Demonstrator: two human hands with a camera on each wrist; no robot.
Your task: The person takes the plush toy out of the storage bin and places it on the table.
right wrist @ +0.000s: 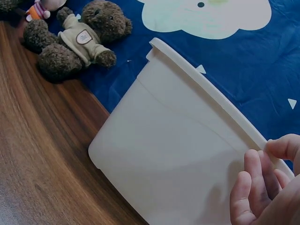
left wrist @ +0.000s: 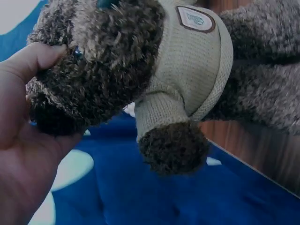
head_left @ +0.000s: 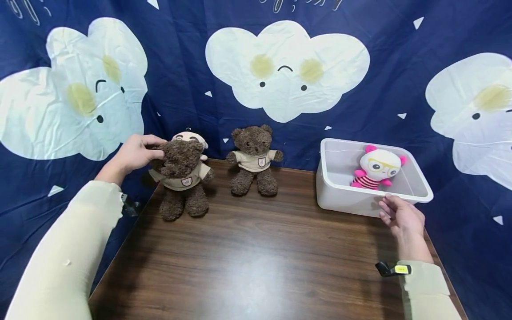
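Observation:
My left hand grips a dark brown teddy bear by the side of its head, thumb near one eye in the left wrist view. That bear wears a beige sweater with a badge, and its legs point down at the table. It partly hides a pale-faced plush doll behind it. At the right, my right hand pinches the front rim of a light grey plastic bin, its thumb on the rim and fingers against the outer wall. Inside the bin sits a pink and white plush toy with yellow glasses.
A second brown teddy bear in a matching sweater sits at the table's back edge, between the first bear and the bin. Behind the wooden table hangs a dark blue cloth printed with white clouds.

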